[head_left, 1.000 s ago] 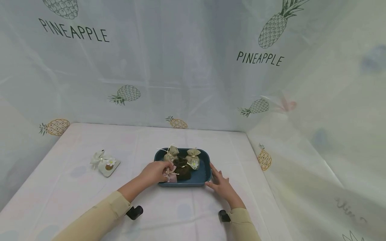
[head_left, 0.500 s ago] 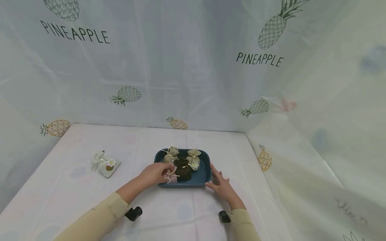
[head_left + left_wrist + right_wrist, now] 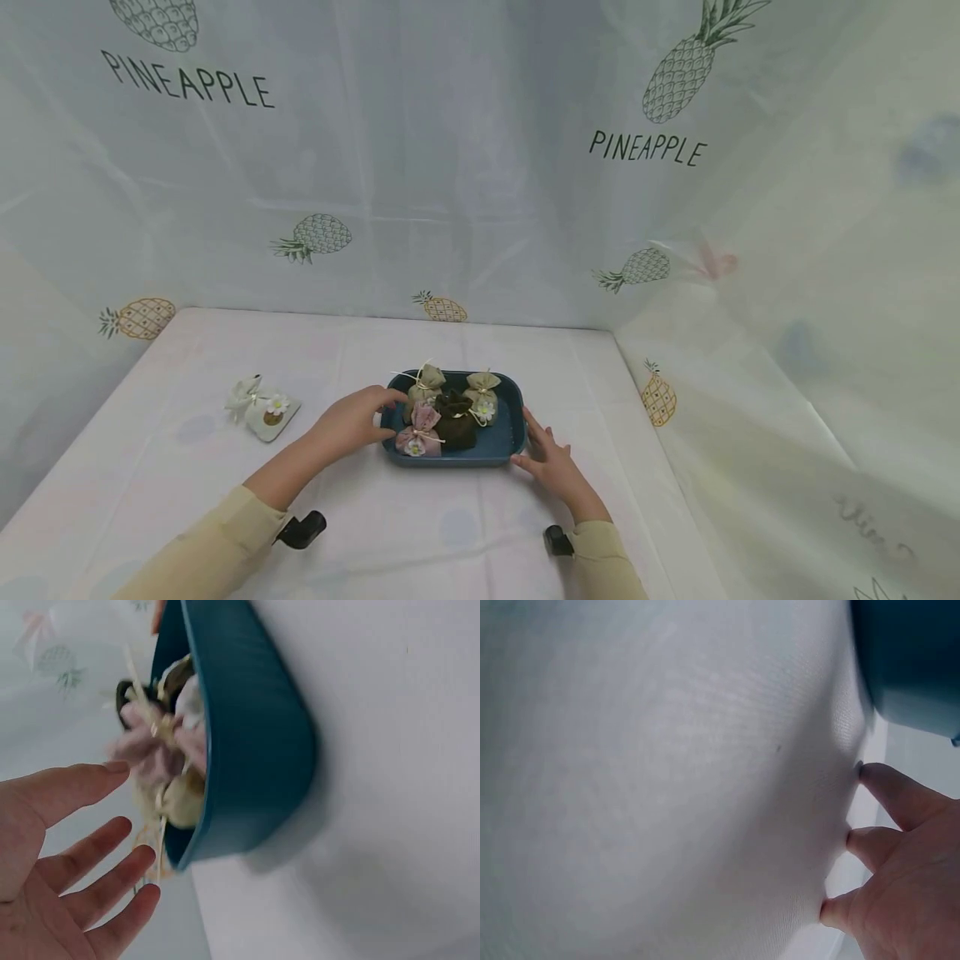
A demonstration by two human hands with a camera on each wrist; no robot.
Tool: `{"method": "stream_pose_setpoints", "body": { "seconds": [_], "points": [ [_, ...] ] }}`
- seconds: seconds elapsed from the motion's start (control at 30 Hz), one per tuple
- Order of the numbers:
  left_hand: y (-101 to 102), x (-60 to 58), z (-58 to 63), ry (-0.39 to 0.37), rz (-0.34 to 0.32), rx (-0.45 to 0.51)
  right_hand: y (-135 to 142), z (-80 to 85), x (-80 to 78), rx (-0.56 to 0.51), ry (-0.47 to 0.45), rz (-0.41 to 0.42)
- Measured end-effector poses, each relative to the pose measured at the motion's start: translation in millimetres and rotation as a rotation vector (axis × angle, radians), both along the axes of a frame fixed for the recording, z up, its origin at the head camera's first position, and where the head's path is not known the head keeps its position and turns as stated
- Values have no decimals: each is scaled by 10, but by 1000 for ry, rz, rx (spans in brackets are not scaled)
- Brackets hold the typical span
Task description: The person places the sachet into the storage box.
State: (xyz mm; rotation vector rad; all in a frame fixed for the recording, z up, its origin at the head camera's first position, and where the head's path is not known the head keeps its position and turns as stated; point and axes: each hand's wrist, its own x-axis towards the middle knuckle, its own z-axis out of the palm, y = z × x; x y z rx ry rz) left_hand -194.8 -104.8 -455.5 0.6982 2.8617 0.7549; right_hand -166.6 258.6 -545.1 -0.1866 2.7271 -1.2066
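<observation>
A blue rectangular tray (image 3: pixel 498 446) holds small drawstring pouches: a pink one (image 3: pixel 422 432) at front left, a dark brown one (image 3: pixel 456 427) beside it, and two beige pouches, left (image 3: pixel 428 380) and right (image 3: pixel 482 388), behind them. My left hand (image 3: pixel 351 425) hovers at the tray's left end, fingers spread and holding nothing. In the left wrist view, a gap shows between that hand (image 3: pixel 67 855) and most of the pink pouch (image 3: pixel 154 750). My right hand (image 3: pixel 557 471) is by the tray's right end; in the right wrist view its fingertips (image 3: pixel 874 846) rest on the tablecloth.
A white pouch (image 3: pixel 264 410) with a daisy lies on the tablecloth (image 3: pixel 337 533) at the left. Pineapple-printed curtain (image 3: pixel 465 167) hangs behind the table and along its sides. A black wrist device (image 3: pixel 302 530) sits under the left cuff.
The left hand has let go of the pink pouch, which now lies in the tray's front left corner. That hand has drawn back leftward, its fingers spread. The right hand stays in place.
</observation>
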Motion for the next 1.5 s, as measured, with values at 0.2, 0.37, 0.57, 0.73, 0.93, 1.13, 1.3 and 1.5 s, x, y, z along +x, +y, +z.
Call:
{"method": "stream_pose_setpoints", "body": {
  "seconds": [0.2, 0.37, 0.57, 0.73, 0.93, 1.13, 1.3, 1.5],
  "points": [
    [-299, -25, 61, -7, 71, 6, 1, 9, 1, 10, 1, 1],
    [-558, -7, 76, 10, 111, 32, 6, 8, -4, 17, 0, 1],
    [-865, 36, 62, 23, 180, 43, 13, 6, -5, 24, -4, 2],
    [-1116, 45, 33, 33, 240, 19, 12, 20, -1, 31, -7, 0],
    [-1411, 38, -21, 17, 308, 13, 5, 19, -8, 33, -2, 1],
    [-1635, 7, -104, 4, 354, -11, 1, 13, -2, 33, -3, 5],
    [-1739, -41, -180, -7, 379, -27, 10, -2, 1, 27, -5, 3],
    [-1751, -98, -235, -59, 398, -21, 11, -1, -10, 17, 4, 8]
  ]
}}
